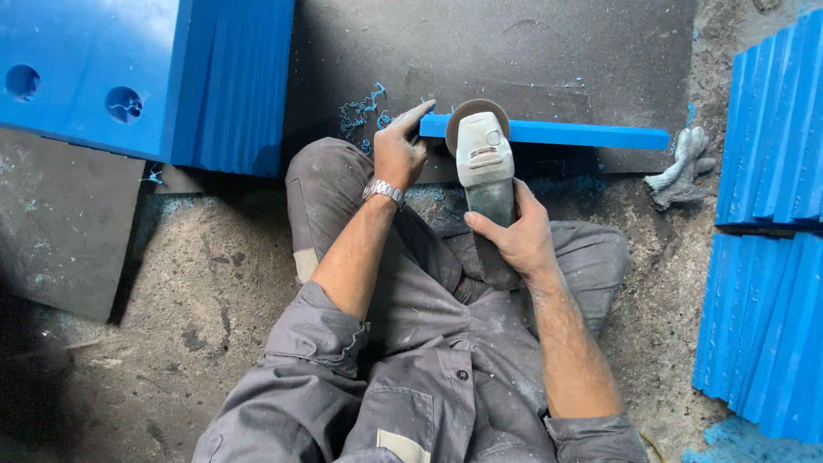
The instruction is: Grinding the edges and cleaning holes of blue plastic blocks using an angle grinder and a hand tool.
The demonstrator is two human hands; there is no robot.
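A person sits on the dusty floor (189,283) in grey work clothes. The right hand (514,236) is wrapped around the dark handle of a grinder (484,167), with the fingers closed tight on it. The grinder has a pale grey body and a round flat disc at the front. The disc touches the blue strip (583,134) near its left end.

The blue strip is long, thin and bright blue. It lies flat across a big dark sheet (531,60) on the floor, just in front of the person's knees. It runs from left to right, and its edges look straight and smooth.

The left hand (399,150) rests on the left end of the strip, fingers spread and pressing down. A silver watch (383,190) sits on that wrist.

Little blue curls (360,111) lie on the dark sheet near the left hand. A grey glove (681,167) lies just past the right end of the strip. Stacks of blue slabs (771,129) stand at the right, and a big blue block (103,69) with round holes is at the top left.
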